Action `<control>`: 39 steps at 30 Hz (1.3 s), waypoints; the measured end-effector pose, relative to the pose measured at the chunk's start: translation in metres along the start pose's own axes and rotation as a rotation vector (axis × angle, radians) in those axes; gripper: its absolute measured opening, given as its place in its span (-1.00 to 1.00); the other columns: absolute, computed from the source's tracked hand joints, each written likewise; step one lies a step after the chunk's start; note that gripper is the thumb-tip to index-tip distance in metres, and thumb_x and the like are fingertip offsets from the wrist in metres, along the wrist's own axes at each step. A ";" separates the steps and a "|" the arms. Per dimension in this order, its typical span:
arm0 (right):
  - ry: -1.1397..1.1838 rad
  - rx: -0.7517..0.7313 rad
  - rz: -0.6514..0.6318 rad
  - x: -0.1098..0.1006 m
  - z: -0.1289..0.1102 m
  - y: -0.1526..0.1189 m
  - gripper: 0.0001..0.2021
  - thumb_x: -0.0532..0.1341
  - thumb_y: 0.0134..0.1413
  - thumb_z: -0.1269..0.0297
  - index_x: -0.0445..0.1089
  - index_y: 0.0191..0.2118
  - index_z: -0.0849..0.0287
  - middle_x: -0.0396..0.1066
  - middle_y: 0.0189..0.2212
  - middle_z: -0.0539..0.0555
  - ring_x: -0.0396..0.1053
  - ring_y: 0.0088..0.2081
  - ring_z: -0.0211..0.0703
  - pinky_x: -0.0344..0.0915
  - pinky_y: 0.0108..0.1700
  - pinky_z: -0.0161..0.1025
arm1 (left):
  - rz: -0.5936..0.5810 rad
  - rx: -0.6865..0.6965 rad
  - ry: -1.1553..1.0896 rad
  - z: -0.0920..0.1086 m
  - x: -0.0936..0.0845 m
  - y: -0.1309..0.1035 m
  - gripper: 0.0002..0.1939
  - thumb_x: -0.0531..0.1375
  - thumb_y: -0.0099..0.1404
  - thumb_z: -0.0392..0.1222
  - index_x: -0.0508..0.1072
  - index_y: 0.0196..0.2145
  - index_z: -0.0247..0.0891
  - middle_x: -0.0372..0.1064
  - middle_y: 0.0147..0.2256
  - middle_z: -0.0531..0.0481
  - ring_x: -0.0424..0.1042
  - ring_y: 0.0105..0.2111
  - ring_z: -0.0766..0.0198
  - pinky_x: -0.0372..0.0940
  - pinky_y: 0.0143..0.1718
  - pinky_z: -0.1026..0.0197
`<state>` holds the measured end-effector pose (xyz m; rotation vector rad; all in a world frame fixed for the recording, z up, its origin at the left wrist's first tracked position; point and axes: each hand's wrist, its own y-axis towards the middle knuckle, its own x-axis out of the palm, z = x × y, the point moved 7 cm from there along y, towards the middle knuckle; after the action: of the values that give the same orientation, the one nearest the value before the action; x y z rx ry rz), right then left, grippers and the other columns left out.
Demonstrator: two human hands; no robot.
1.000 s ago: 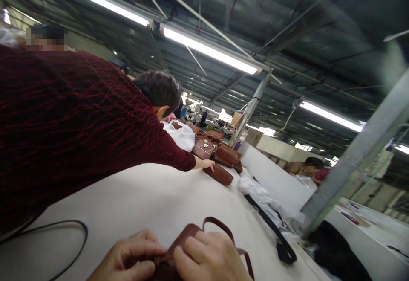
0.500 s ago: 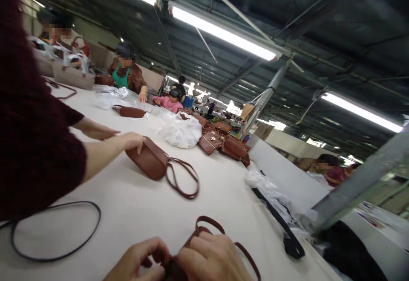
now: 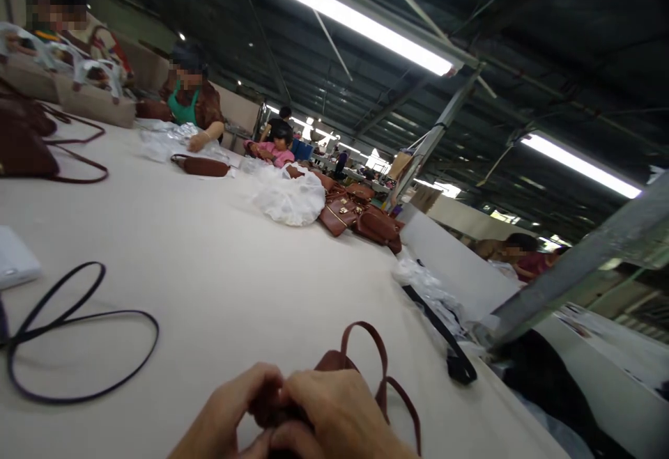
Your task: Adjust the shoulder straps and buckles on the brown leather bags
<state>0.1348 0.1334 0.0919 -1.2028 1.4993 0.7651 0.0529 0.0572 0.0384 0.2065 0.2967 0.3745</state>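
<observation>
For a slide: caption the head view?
Both hands, left hand and right hand, grip a small brown bag on a white worktable.

Small brown leather bag (image 3: 329, 365), mostly hidden, gripped at the near edge of the white table between left hand (image 3: 235, 410) and right hand (image 3: 334, 417). Thin brown strap (image 3: 379, 368) attached, arching upright in a loop beyond the fingers, then trailing rightward on the tabletop.
</observation>
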 end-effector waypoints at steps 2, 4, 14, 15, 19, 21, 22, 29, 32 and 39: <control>0.062 0.003 -0.033 0.000 -0.004 0.003 -0.86 0.35 0.08 0.27 0.53 -0.20 0.10 0.61 -0.24 0.02 0.53 -0.22 -0.08 0.21 -0.27 -0.28 | 0.056 0.056 -0.013 0.000 -0.004 -0.002 -0.87 0.19 0.17 -0.26 0.37 -0.28 -0.13 0.46 -0.38 0.10 0.44 -0.34 0.23 0.36 -0.25 0.30; 0.105 0.017 -0.014 0.000 -0.001 0.004 -0.89 0.34 0.07 0.28 0.54 -0.23 0.07 0.61 -0.27 0.00 0.51 -0.24 -0.12 0.19 -0.27 -0.29 | 0.083 0.085 -0.033 0.002 -0.006 -0.003 -0.84 0.17 0.18 -0.29 0.37 -0.26 -0.12 0.47 -0.37 0.11 0.45 -0.33 0.23 0.36 -0.23 0.30; 0.156 0.016 0.099 0.002 0.013 0.011 -0.82 0.30 -0.10 0.38 0.57 -0.29 0.11 0.56 -0.42 0.00 0.44 -0.37 -0.19 0.19 -0.30 -0.34 | 0.016 -0.296 -0.364 -0.031 0.009 0.006 -0.89 0.15 0.04 -0.21 0.36 -0.41 -0.24 0.30 -0.45 0.13 0.30 -0.49 0.35 0.15 -0.52 0.34; 0.146 0.024 0.091 0.002 0.015 0.012 -0.83 0.30 -0.10 0.37 0.57 -0.30 0.11 0.56 -0.43 0.00 0.44 -0.36 -0.18 0.19 -0.29 -0.33 | 0.013 -0.290 -0.317 -0.032 0.008 0.007 -0.89 0.14 0.04 -0.20 0.37 -0.42 -0.25 0.32 -0.45 0.11 0.32 -0.45 0.31 0.19 -0.48 0.32; 0.236 0.008 0.048 0.001 0.019 0.015 -0.82 0.31 -0.08 0.36 0.58 -0.28 0.12 0.55 -0.46 -0.03 0.42 -0.42 -0.25 0.19 -0.35 -0.38 | -0.012 -0.188 -0.112 -0.024 0.002 0.012 -0.94 0.10 0.07 -0.24 0.36 -0.44 -0.23 0.39 -0.42 0.06 0.41 -0.30 0.19 0.32 -0.22 0.21; 0.321 -0.013 0.039 -0.002 0.020 0.016 -0.83 0.31 -0.08 0.37 0.57 -0.28 0.15 0.55 -0.47 -0.03 0.40 -0.46 -0.29 0.18 -0.39 -0.41 | -0.021 -0.116 -0.053 -0.017 0.000 0.014 -0.93 0.09 0.09 -0.28 0.35 -0.41 -0.21 0.42 -0.37 0.05 0.42 -0.25 0.18 0.33 -0.13 0.18; 0.345 -0.028 0.042 -0.004 0.019 0.016 -0.83 0.31 -0.08 0.38 0.57 -0.28 0.16 0.55 -0.47 -0.04 0.40 -0.48 -0.30 0.18 -0.41 -0.42 | -0.017 -0.057 -0.008 -0.012 -0.001 0.015 -0.92 0.08 0.10 -0.30 0.34 -0.41 -0.20 0.41 -0.35 0.04 0.41 -0.25 0.19 0.32 -0.14 0.18; 0.152 -0.070 0.112 -0.014 0.019 0.013 -0.85 0.27 -0.13 0.40 0.55 -0.35 0.12 0.54 -0.50 -0.03 0.41 -0.47 -0.25 0.15 -0.40 -0.37 | 0.054 0.067 0.115 -0.014 0.001 0.018 -0.95 0.04 0.16 -0.28 0.24 -0.42 -0.17 0.28 -0.38 0.05 0.30 -0.38 0.24 0.22 -0.42 0.27; 0.147 -0.029 0.136 -0.016 0.029 0.012 -0.85 0.27 -0.14 0.41 0.54 -0.36 0.13 0.50 -0.54 -0.05 0.35 -0.51 -0.28 0.11 -0.43 -0.38 | 0.071 -0.162 -0.042 -0.035 -0.006 0.017 -0.90 -0.01 0.25 -0.21 0.17 -0.44 -0.15 0.16 -0.48 0.14 0.24 -0.44 0.27 0.19 -0.46 0.29; 0.116 -0.081 0.180 -0.021 0.028 0.018 -0.85 0.27 -0.13 0.38 0.52 -0.34 0.13 0.52 -0.51 -0.03 0.37 -0.48 -0.26 0.11 -0.41 -0.37 | -0.073 0.217 0.459 -0.007 -0.002 0.027 -0.79 0.05 0.32 -0.27 0.44 -0.17 -0.11 0.44 -0.26 -0.02 0.40 -0.32 0.18 0.27 -0.30 0.24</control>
<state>0.1264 0.1702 0.1026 -1.1999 1.7032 0.8962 0.0403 0.0820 0.0386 0.3218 0.7972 0.3137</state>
